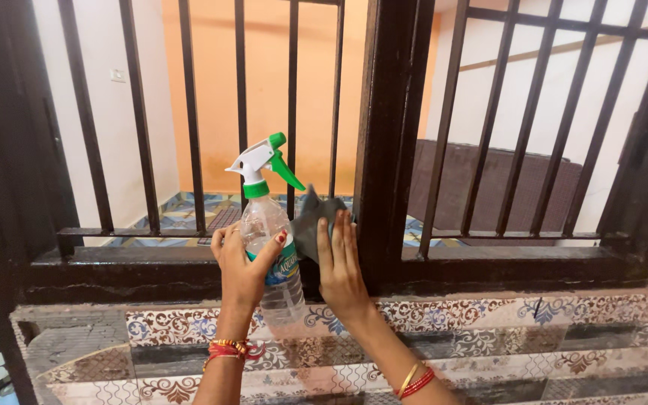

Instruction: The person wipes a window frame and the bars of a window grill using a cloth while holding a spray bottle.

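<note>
My left hand (240, 266) grips a clear plastic spray bottle (270, 247) with a white and green trigger head, held upright in front of a window. My right hand (340, 266) presses a grey cloth (313, 217) flat against the dark central post (388, 142) of the window frame, fingers spread upward. The cloth sits just right of the bottle, at the foot of the vertical bars. Red and gold bangles show on both wrists.
Dark vertical bars (189, 112) fill both window halves above a dark sill (151, 262). Below runs a wall of patterned tiles (489, 330). Through the bars lie an orange wall, a tiled floor and a dark brown couch (489, 187).
</note>
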